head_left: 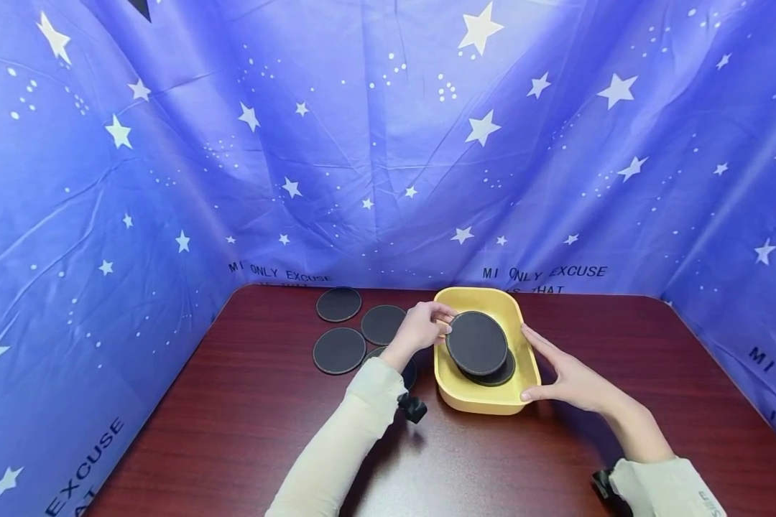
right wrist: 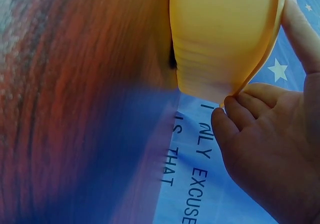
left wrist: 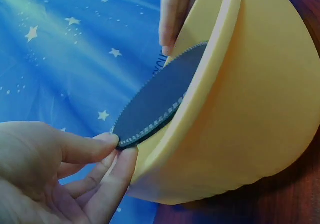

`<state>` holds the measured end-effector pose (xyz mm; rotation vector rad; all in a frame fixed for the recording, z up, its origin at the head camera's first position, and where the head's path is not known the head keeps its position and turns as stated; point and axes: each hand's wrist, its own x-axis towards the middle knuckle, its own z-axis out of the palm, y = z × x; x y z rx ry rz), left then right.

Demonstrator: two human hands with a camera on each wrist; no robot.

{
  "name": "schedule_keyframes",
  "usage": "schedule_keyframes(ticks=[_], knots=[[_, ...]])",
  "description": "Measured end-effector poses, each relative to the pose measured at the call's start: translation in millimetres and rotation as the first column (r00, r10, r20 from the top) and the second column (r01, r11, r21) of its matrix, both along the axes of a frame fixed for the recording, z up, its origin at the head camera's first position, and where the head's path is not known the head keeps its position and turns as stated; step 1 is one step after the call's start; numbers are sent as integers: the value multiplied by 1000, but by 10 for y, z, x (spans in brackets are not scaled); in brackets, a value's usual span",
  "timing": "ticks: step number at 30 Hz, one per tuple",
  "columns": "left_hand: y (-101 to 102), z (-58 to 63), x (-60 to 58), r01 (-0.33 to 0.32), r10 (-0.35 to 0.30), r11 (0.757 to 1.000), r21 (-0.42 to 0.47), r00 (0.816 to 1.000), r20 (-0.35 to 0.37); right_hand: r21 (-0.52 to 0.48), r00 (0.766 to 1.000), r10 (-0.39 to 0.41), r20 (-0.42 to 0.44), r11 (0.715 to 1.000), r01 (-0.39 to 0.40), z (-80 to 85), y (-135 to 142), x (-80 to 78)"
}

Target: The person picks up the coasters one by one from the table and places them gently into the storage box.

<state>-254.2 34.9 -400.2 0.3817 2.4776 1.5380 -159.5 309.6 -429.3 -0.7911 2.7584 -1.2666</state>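
My left hand (head_left: 420,328) pinches the left edge of a round black coaster (head_left: 476,343) with light stitching along its border. The coaster is tilted inside the opening of a yellow plastic bin (head_left: 485,407), over another black coaster (head_left: 501,373) that it partly covers. In the left wrist view, thumb and fingers grip the held coaster (left wrist: 155,96) beside the rim. My right hand (head_left: 572,377) holds the bin's right side, thumb at the near corner and fingers farther back along the rim. The right wrist view shows those fingertips at the rim of the bin (right wrist: 225,34).
Left of the bin, black coasters lie on the dark red wooden table (head_left: 233,431): one at the back (head_left: 338,304), one in front of it (head_left: 339,351), and others partly behind my left arm. A blue star-printed curtain (head_left: 362,143) surrounds the table's back and sides.
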Motion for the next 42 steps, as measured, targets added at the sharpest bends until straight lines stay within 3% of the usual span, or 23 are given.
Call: schedule_keyframes(ticks=[3,5,8,11,16,20,25,33,36,42], knots=[[74,27,0,-14,-2,982,-186,997,-81,8,1000,0,2,1000,0,-5,-3,1],[137,43,-4,-32,-14,944,-330,991,-136,10,1000,1,5,1000,-1,-9,-5,2],[244,53,-16,-68,-34,862,-502,981,-191,12,1000,-2,5,1000,2,-6,-10,0],[355,51,-28,-88,-57,784,-614,975,-214,18,1000,-3,-7,1000,3,4,-17,-7],[528,10,-29,-120,-119,624,-772,962,-246,10,1000,3,-8,1000,-3,20,-35,-17],[627,-55,-12,-135,-129,548,-826,962,-242,3,1000,1,0,1000,-1,22,-50,-23],[675,-115,6,-139,-105,547,-825,967,-232,10,1000,0,-5,1000,0,13,-67,-23],[661,-87,49,-53,-132,594,-803,978,-162,15,1000,-5,-10,1000,6,21,-50,-20],[663,-69,52,-25,-124,636,-772,983,-133,11,1000,-9,0,1000,9,33,-38,-23],[675,-71,72,30,-88,752,-659,995,-56,24,999,-26,31,999,25,26,-12,14]])
